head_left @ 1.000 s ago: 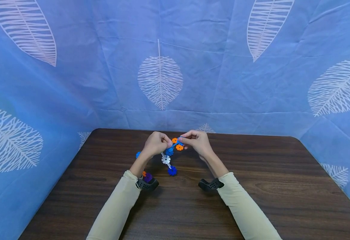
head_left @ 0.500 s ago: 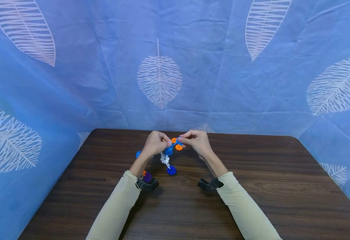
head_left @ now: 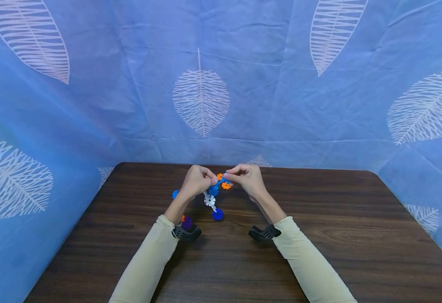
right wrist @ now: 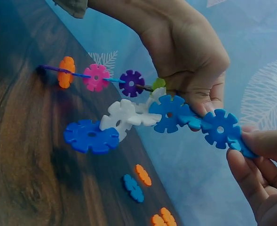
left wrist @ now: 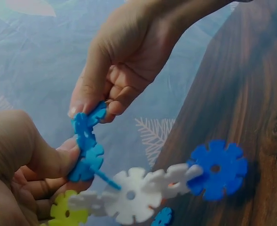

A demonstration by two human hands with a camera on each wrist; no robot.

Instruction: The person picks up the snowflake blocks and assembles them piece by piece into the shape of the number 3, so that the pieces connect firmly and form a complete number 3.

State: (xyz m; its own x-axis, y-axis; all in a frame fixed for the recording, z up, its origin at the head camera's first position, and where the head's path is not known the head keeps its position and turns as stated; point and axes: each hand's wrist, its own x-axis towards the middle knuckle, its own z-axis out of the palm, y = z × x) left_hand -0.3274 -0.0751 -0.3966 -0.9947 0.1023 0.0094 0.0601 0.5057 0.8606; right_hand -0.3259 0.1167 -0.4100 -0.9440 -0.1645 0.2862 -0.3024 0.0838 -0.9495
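Note:
A chain of notched plastic snowflake discs hangs between both hands above the table. My left hand (head_left: 197, 181) pinches a light blue disc (right wrist: 170, 114) of the chain. With thumb and fingertips, my right hand (head_left: 250, 180) grips the light blue disc at the chain's end (right wrist: 241, 145); another light blue disc (right wrist: 220, 128) sits between the hands. White discs (left wrist: 131, 194) lead down to a dark blue disc (left wrist: 217, 169). A second branch runs through a yellow-green disc (left wrist: 68, 212), a purple disc (right wrist: 131, 83), a pink disc (right wrist: 96, 77) and an orange disc (right wrist: 66, 72).
Loose on the dark wooden table (head_left: 319, 235), beyond the hands, are an orange disc (right wrist: 143, 174), a blue disc (right wrist: 133, 188) and more orange pieces (right wrist: 163, 219). A blue cloth with white leaf prints (head_left: 266, 97) hangs behind the table's far edge.

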